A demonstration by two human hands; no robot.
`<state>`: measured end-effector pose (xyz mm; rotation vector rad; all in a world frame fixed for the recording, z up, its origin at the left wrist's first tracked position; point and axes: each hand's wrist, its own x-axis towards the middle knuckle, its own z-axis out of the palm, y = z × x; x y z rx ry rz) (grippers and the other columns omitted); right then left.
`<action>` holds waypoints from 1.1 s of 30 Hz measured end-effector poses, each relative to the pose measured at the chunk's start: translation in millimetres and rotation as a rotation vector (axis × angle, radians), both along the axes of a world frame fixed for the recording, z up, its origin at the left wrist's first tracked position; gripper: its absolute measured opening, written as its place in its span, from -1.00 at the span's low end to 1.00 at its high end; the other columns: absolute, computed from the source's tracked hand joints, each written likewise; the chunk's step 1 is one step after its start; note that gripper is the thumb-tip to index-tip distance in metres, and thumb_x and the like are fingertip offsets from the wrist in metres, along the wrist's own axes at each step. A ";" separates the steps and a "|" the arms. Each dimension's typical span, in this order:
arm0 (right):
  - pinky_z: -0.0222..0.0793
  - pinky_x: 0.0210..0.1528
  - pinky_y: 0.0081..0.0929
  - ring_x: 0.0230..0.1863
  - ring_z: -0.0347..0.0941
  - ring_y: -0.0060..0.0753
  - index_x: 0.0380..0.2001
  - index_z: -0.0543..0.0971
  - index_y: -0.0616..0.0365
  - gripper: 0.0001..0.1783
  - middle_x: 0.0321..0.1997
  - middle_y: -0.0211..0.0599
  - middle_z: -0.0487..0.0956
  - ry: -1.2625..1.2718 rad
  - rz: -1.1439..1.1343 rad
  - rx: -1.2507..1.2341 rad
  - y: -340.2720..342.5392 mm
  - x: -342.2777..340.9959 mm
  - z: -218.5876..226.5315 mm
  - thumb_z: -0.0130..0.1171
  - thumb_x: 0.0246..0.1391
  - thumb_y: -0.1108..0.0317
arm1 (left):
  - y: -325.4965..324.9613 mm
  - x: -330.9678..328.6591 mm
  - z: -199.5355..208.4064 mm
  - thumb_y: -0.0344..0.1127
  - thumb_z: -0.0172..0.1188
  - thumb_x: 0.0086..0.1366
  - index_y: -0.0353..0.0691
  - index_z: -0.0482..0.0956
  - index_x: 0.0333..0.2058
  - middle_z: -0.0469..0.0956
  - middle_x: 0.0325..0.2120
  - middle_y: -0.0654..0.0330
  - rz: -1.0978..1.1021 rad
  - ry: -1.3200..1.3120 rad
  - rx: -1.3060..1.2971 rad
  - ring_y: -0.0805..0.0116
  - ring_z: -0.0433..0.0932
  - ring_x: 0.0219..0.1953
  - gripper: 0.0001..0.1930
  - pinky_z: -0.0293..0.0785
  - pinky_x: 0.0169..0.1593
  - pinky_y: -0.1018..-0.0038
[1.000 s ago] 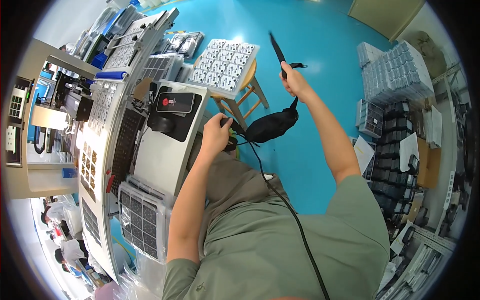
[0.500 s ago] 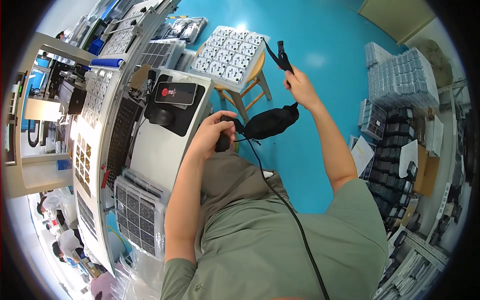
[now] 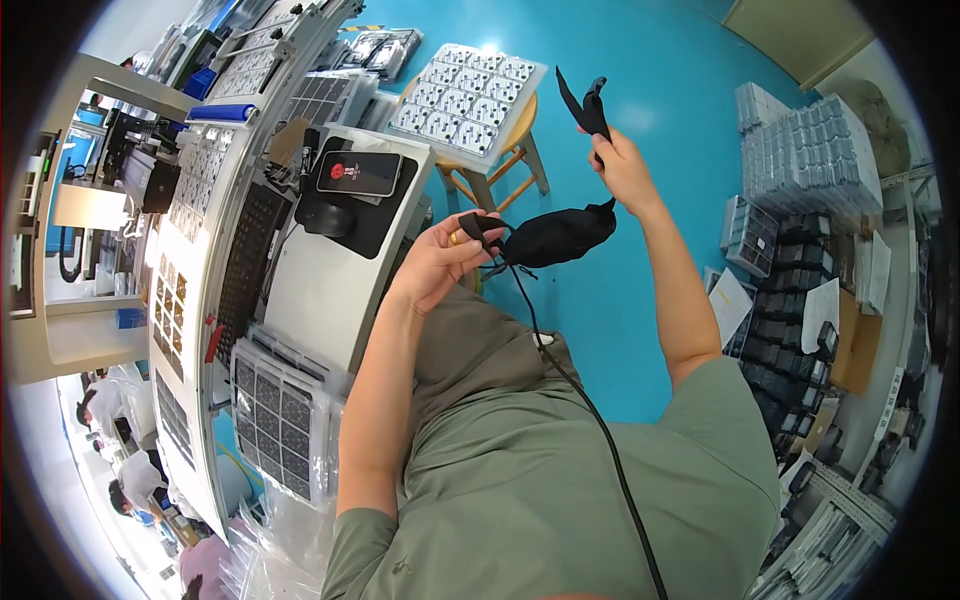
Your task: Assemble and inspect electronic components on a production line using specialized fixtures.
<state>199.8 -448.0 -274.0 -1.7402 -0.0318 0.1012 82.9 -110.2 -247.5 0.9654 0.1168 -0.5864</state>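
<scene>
A black fabric pouch (image 3: 560,238) hangs between my two hands, with black straps at both ends. My left hand (image 3: 450,252) pinches the strap at its left end, a ring on one finger. My right hand (image 3: 622,165), higher up and farther right, is closed around the other strap (image 3: 594,108), whose loose ends stick up past the fingers. From the pouch's left end a black cable (image 3: 590,405) runs down across my shirt.
To the left stands a white desk (image 3: 315,290) with a phone (image 3: 358,173), a mouse (image 3: 328,218) and a keyboard (image 3: 245,260). A wooden stool (image 3: 530,130) bears a tray of parts (image 3: 465,100). Stacked clear trays (image 3: 810,155) and black items (image 3: 790,350) line the right side.
Both hands have moved slightly right with the pouch. The left fingers have changed their hold on the strap, and the loose ends above my right hand have swung upright.
</scene>
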 end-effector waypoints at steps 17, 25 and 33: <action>0.00 -0.58 -0.59 -0.61 0.14 -0.81 -0.27 0.44 0.01 -0.75 -0.57 -0.74 0.32 0.043 0.221 0.158 37.1 -34.2 37.4 0.31 0.46 0.25 | -28.8 14.9 17.5 -0.02 0.12 0.71 -0.23 0.76 -0.04 0.38 -0.54 0.50 0.128 -0.060 0.610 0.62 0.26 -0.49 -0.61 0.20 -0.37 0.59; 0.11 -0.47 -0.56 -0.48 0.25 -0.76 -0.27 0.48 0.03 -0.72 -0.47 -0.65 0.41 0.089 0.295 0.105 47.0 -41.7 46.4 0.37 0.43 0.20 | -23.2 15.5 13.8 -0.21 0.10 0.71 -0.27 0.75 -0.04 0.65 -0.31 0.36 0.229 -0.302 0.510 0.54 0.54 -0.20 -0.69 0.41 -0.01 0.52; 0.30 -0.34 -0.53 -0.35 0.37 -0.68 -0.27 0.50 0.09 -0.68 -0.39 -0.55 0.49 0.096 0.310 0.133 63.1 -37.1 54.5 0.30 0.49 0.12 | -9.0 30.6 24.1 -0.15 0.04 0.73 -0.25 0.68 -0.02 0.58 -0.41 0.38 0.194 -0.242 0.329 0.50 0.55 -0.32 -0.68 0.41 -0.16 0.52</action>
